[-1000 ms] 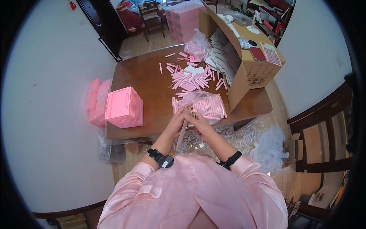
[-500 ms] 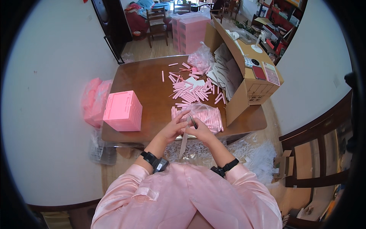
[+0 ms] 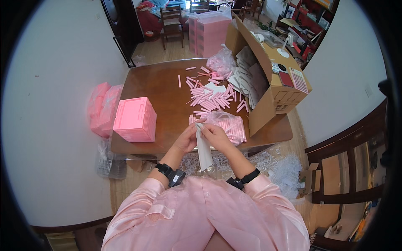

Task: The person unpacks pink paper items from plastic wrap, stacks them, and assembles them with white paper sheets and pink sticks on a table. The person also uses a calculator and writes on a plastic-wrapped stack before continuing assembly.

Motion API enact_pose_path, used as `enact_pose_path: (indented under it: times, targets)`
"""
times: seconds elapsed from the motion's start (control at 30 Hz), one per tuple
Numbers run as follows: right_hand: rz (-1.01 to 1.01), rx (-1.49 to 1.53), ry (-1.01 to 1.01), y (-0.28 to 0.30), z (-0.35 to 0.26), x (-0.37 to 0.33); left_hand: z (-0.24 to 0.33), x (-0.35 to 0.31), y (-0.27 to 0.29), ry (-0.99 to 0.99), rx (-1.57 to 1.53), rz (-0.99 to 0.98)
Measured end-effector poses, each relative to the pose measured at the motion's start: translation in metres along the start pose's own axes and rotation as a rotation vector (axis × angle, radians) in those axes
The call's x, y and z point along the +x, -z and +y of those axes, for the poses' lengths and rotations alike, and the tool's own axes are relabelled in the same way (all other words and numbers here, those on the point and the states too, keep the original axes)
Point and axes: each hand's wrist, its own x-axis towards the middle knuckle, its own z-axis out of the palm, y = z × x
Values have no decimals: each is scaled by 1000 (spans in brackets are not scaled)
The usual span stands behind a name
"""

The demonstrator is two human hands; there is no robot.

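Head view: we gripped a long white strip (image 3: pixel 204 152) by its far end, left hand (image 3: pixel 186 139) and right hand (image 3: pixel 215 135); it pointed toward us.

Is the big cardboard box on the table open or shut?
Open: the cardboard box shows pale sheets through its uncovered left side.

The view looks from the person's head, steeply down and forward, through a wide round lens that blackens the corners. Nearest is the shirt (image 3: pixel 201 209) along the lower edge; the left hand (image 3: pixel 186 139) and right hand (image 3: pixel 217 137) sit mid-frame, the table (image 3: pixel 155 79) beyond, a chair (image 3: pixel 171 27) far off near the top.
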Motion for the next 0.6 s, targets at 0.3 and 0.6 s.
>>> enact_pose_path:
  times: [0.3,0.6]
  targets:
    - [69,44,-45,-7,6,-10,-2,-6,1,14,-61,-75]
    - [-214,-38,65,11,20,-45,1,-10,1,-76,-45,-27]
